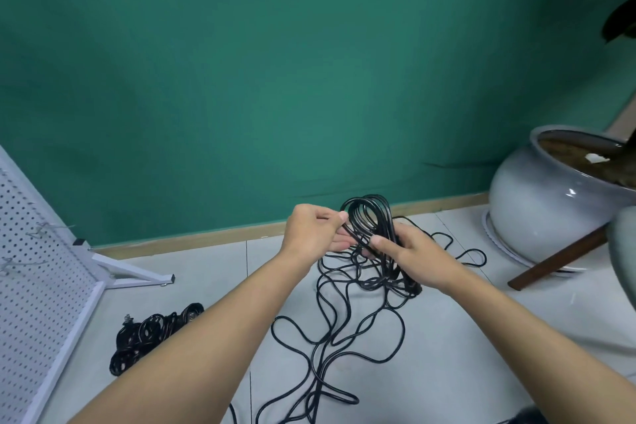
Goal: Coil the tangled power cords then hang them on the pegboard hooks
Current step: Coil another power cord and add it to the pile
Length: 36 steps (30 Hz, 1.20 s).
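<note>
Above the floor's [464,337] far edge, the half-made coil [370,217] of black power cord stands between both hands: the left hand [311,231] pinches a strand, the right hand [409,258] clamps the loops' base. Light, limp and springy, it likely holds best there; the pegboard [31,286] stands left

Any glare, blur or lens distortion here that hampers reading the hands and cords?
Head view: wide-angle bowing curves the baseboard and pegboard; glare spot on the glazed pot; light soft, shadows faint; left hand, right hand and coil read clearly; leaves top right dark, blurred.
</note>
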Each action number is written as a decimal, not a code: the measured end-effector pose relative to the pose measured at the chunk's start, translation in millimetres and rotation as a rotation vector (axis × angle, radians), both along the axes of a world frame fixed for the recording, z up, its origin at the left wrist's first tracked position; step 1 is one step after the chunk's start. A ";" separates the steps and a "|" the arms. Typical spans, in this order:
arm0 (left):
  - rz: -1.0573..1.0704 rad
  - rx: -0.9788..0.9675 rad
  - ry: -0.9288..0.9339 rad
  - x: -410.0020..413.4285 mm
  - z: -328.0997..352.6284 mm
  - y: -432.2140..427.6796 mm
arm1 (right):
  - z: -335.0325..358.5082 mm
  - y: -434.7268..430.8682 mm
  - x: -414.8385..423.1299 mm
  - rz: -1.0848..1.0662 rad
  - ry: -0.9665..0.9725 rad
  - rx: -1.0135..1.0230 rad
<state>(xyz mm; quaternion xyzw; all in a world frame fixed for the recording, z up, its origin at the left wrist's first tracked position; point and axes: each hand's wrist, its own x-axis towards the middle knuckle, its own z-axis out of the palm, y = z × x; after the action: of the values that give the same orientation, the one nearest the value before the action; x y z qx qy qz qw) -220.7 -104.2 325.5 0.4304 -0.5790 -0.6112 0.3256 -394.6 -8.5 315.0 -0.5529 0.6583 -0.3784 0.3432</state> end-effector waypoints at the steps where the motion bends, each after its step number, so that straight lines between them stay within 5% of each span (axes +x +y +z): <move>1: 0.019 0.002 -0.004 -0.1 -0.7 -0.2 | 0.5 0.0 1.7 0.022 -0.030 0.025; 10: -0.092 -0.081 -0.022 -7.9 -9.0 3.5 | 5.5 9.3 -8.9 -0.027 -0.216 0.057; 18: -0.769 -0.415 -0.436 -43.8 -49.1 25.2 | 18.7 28.2 -31.3 -0.053 -0.648 -0.025; 26: -0.806 -0.537 -0.756 -43.3 -82.8 17.1 | 39.5 39.3 -42.0 -0.080 -0.916 -0.133; 28: -0.776 -0.505 -0.795 -25.7 -86.9 5.7 | 35.0 38.6 -47.0 -0.206 -0.732 -0.126; 32: -0.618 -0.525 -0.617 -1.4 -59.1 -4.8 | 13.2 35.5 -51.8 -0.353 0.096 0.020; 36: -0.510 -0.620 -0.457 6.6 -30.0 0.2 | 9.5 29.3 -40.6 -0.146 0.303 0.112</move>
<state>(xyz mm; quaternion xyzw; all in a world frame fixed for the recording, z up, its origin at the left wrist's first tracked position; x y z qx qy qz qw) -214.1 -104.0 295.5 0.2804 -0.8788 -0.3589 0.1422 -435.2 20.8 324.5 -0.5344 0.7610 -0.2774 0.2416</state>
